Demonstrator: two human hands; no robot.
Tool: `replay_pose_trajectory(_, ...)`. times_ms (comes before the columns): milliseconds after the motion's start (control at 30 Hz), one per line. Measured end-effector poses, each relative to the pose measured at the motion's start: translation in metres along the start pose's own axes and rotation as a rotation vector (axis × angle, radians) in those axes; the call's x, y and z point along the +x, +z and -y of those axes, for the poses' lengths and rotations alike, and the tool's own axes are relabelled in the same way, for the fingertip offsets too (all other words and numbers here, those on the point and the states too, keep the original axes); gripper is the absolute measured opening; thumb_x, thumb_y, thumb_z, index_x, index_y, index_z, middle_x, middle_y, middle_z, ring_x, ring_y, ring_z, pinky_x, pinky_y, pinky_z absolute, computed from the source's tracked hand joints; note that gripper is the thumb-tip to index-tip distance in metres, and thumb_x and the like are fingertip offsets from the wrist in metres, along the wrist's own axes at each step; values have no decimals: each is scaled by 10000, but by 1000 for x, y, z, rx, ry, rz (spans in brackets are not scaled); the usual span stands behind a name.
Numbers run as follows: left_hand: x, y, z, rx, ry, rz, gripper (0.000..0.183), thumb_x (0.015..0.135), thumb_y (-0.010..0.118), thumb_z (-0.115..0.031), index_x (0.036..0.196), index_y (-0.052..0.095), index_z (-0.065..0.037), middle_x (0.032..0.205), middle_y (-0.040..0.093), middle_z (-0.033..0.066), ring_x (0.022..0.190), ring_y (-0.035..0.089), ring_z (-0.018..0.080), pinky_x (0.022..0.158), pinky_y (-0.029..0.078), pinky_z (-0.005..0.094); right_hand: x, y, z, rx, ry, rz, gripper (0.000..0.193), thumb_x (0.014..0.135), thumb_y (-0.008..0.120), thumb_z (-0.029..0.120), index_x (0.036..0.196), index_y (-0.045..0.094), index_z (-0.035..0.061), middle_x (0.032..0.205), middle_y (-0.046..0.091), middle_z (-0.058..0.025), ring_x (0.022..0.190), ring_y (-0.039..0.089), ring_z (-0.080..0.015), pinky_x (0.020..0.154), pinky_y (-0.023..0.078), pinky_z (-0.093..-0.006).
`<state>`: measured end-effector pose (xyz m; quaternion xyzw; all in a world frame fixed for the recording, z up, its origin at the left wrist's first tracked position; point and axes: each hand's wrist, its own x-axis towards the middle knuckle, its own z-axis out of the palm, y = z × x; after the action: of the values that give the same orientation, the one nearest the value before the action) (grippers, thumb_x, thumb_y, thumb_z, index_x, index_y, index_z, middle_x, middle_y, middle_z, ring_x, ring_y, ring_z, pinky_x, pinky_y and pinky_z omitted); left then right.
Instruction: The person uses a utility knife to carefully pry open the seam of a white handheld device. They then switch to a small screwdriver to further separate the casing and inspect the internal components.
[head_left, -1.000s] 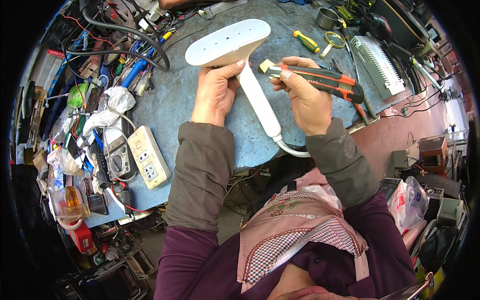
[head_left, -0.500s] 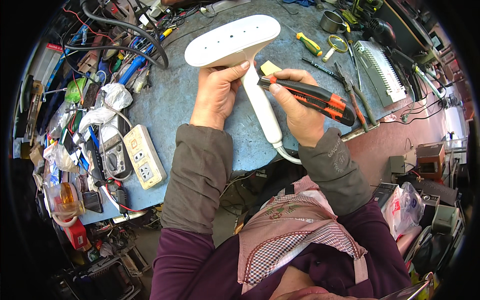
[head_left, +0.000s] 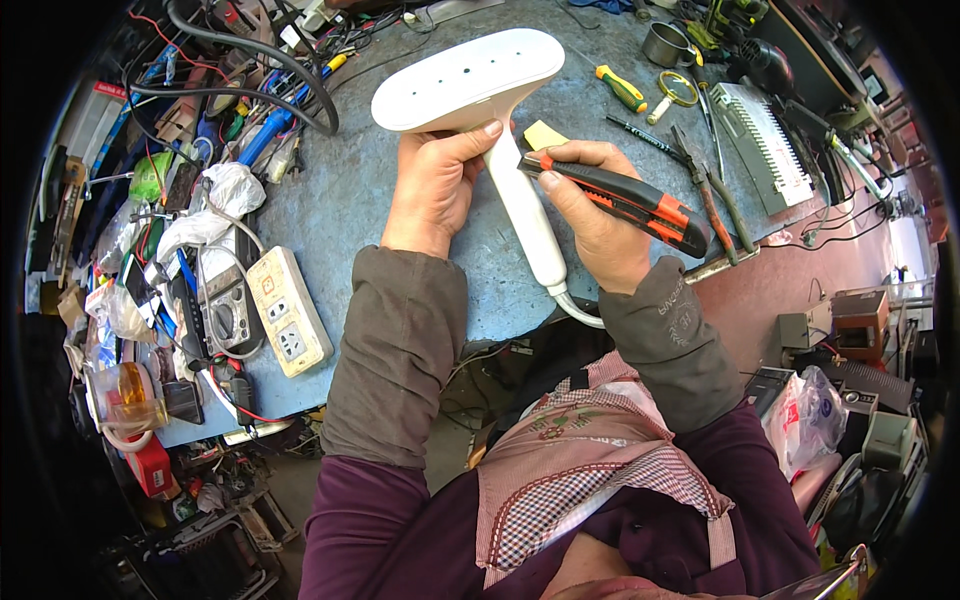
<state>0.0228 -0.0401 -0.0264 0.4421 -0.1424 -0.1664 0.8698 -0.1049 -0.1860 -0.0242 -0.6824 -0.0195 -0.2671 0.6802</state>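
1. reference: i read clock positions from the centre of my head-camera feed; 12 o'clock is the far side of the tabletop (head_left: 350, 190).
2. white appliance (head_left: 525, 210), quantity one: at 12 o'clock, held above the tabletop as far as i can judge. its oval head is uppermost, with five small dark holes visible; the handle slopes toward 5 o'clock and ends in one pale hose (head_left: 576, 309).
3. left hand (head_left: 432, 190): at 11 o'clock, grasping the appliance's neck, thumb in front, fingers wrapped behind. i judge that this grip steadies the head and leaves the handle exposed.
4. right hand (head_left: 605, 220): at 2 o'clock, grasping one black-and-red utility knife (head_left: 635, 202), its nose toward the handle. the thumb sits near the front, probably for fine control. i cannot tell whether the tip makes contact.
5. tools, 1 to 2 o'clock: one screwdriver (head_left: 622, 88), one magnifying glass (head_left: 676, 90), one metal cup (head_left: 667, 45), one pair of pliers (head_left: 713, 205). they appear parked within right-side reach.
6. one yellow block (head_left: 541, 134) lies just beyond the knife.
7. at 9 o'clock: one power strip (head_left: 290, 315), one multimeter (head_left: 230, 320), seemingly set aside from the working area.
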Motion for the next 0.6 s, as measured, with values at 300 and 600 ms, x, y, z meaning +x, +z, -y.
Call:
replay_pose_trajectory(300, -1, -1, -2, 7, 13, 10, 447, 901, 758, 74, 1327, 623, 85, 1142, 745, 216, 1036, 756, 318, 925, 640, 419, 0, -1, -2, -81, -59, 47, 214, 968, 773, 89, 1162, 720, 15, 1094, 739, -74, 982, 705, -123, 871, 572, -284)
replay_pose_trajectory(600, -3, 2, -2, 35, 12, -3, 443, 892, 764, 70, 1315, 634, 78, 1136, 750, 206, 1010, 762, 307, 916, 637, 410, 18, -9, -10, 475, 306, 51, 303, 969, 740, 61, 1247, 644, -14, 1117, 745, -122, 1011, 739, -217, 982, 578, -373)
